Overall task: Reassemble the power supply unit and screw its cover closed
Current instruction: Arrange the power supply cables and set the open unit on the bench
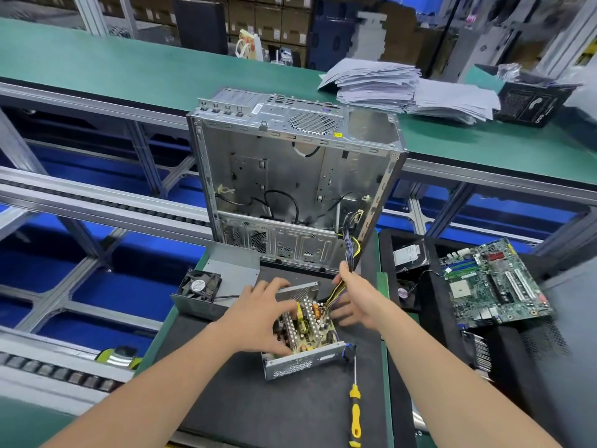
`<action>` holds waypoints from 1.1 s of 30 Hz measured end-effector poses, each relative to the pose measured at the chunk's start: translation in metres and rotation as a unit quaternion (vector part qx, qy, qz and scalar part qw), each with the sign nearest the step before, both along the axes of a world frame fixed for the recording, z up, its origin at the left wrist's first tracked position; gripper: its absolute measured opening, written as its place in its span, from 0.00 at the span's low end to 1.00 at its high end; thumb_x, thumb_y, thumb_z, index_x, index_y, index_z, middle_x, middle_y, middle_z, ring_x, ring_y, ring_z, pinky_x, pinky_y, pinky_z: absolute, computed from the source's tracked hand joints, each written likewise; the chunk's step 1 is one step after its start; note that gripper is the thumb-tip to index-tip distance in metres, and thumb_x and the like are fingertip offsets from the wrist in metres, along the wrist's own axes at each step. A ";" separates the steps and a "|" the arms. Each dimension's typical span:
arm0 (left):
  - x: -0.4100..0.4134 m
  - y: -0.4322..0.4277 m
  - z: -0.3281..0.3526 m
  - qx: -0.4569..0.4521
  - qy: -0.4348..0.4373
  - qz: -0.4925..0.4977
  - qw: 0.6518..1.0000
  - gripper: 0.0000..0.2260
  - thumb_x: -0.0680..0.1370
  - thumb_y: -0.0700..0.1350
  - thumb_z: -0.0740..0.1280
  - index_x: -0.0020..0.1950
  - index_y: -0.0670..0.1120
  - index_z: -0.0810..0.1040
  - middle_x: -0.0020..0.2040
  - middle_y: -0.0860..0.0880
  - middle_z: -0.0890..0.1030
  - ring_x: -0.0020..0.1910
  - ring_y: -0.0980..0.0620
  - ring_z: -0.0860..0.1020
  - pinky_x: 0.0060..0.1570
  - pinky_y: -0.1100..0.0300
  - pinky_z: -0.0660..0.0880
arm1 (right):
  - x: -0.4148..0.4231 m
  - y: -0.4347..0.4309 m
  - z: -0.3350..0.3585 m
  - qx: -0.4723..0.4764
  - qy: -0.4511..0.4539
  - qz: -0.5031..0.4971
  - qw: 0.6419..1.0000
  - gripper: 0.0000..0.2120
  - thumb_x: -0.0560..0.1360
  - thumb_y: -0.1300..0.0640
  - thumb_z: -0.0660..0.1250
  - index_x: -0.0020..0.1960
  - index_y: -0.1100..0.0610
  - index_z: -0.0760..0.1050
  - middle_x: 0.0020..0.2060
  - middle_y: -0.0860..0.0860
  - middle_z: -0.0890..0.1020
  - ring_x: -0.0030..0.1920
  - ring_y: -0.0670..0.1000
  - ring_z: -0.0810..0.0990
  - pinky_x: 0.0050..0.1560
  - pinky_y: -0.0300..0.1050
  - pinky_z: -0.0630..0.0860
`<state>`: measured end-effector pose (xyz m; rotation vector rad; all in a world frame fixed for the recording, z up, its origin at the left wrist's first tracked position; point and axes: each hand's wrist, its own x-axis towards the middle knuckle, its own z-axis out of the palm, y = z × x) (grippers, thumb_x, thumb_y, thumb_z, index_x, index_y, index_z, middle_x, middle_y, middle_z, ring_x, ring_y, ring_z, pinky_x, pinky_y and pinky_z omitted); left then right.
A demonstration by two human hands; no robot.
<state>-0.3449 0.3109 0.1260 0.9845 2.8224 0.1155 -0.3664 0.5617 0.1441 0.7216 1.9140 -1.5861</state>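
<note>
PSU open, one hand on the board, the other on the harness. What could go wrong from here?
1. The right hand pinches the wire bundle up off the circuit board; stray leads could get trapped when the cover goes on.
2. The left hand grips across bare components, so pressure might bend them.
3. The screwdriver lies beside the right forearm and could be knocked away.

Left hand (258, 313) covers left half of power supply unit (310, 331) board; gripping or merely resting, unclear. Right hand (355, 295) pinches cable bundle (350, 250), palm hiding where wires leave unit. Both forearms cut by bottom edge. Fan (201, 286) label too small to read. Paper stacks (403, 88) and black box (529, 101) blurred; grey shape (575, 318) at right edge indistinct.
</note>
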 end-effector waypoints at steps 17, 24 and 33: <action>-0.004 -0.004 -0.005 0.065 -0.055 0.002 0.996 0.32 0.65 0.68 0.75 0.62 0.55 0.73 0.75 0.52 0.61 0.65 0.47 0.68 0.64 0.51 0.72 | -0.011 -0.018 -0.001 0.050 0.025 -0.002 0.998 0.31 0.82 0.30 0.46 0.73 0.50 0.64 0.74 0.63 0.69 0.51 0.63 0.84 0.56 0.59 0.82; -0.003 -0.004 -0.008 0.089 -0.038 0.019 0.995 0.32 0.67 0.69 0.71 0.64 0.52 0.76 0.76 0.52 0.64 0.66 0.49 0.71 0.58 0.55 0.74 | -0.003 -0.013 -0.009 0.043 0.048 0.032 0.997 0.25 0.74 0.44 0.77 0.61 0.48 0.65 0.63 0.59 0.79 0.52 0.60 0.84 0.54 0.61 0.84; -0.012 0.000 -0.012 0.094 -0.050 0.024 0.994 0.28 0.63 0.69 0.75 0.53 0.55 0.74 0.64 0.55 0.69 0.56 0.50 0.74 0.42 0.56 0.68 | 0.008 -0.032 -0.010 0.201 0.124 0.089 0.968 0.48 0.54 0.50 0.89 0.60 0.51 0.60 0.53 0.53 0.77 0.52 0.54 0.78 0.51 0.56 0.81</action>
